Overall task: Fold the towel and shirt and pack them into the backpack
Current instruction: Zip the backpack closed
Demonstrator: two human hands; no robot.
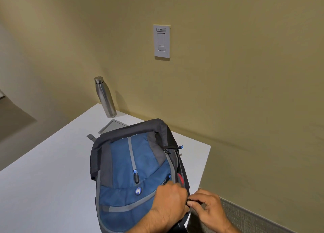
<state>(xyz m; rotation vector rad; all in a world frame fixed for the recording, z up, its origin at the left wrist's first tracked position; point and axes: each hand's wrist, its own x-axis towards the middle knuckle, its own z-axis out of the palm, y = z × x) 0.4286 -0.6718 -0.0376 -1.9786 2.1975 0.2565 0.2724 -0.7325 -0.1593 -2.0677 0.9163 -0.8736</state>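
A blue, grey and black backpack [129, 169] lies on the white table [49, 180], front panel up. Its right side zip is partly open, and a strip of red fabric [180, 178] shows in the gap. My left hand [170, 203] grips the backpack's fabric at the lower right edge. My right hand [208, 210] pinches a small dark zipper pull [189, 201] just beside it, at the table's right edge. The towel and shirt are not visible apart from that red strip, which I cannot identify.
A steel water bottle [105, 97] stands at the table's far corner. A grey flush plate [112, 126] is set into the tabletop behind the backpack. A light switch [161, 41] is on the beige wall. A textured grey panel [245, 218] lies right of the table.
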